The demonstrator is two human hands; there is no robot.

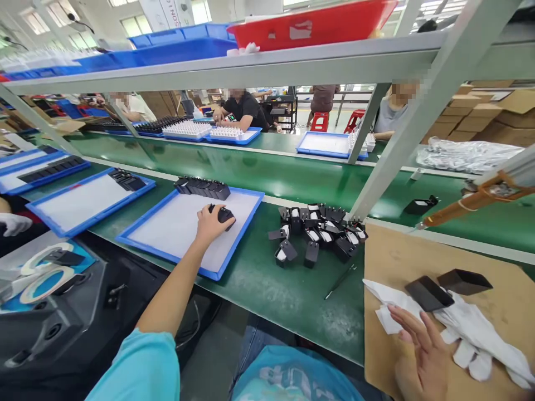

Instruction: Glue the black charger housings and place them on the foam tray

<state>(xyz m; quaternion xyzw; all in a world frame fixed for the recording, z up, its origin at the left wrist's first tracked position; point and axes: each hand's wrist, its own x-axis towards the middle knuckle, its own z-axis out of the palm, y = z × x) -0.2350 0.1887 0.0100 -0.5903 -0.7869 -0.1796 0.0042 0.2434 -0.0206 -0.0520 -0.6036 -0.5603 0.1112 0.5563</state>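
My left hand grips a black plastic part over the white-lined blue tray. Along that tray's back edge stands a row of black parts. On the right, my right hand hovers with fingers spread and nothing in it, above brown cardboard. Close to it lie white gloves, a white cloth and two black housings. A pile of black parts with white pieces sits on the green bench between my hands.
A thin tool lies before the pile. Another blue tray is at left, near a person's gloved hand. A slanting metal post and an orange-brown tool rise at right. A shelf spans above.
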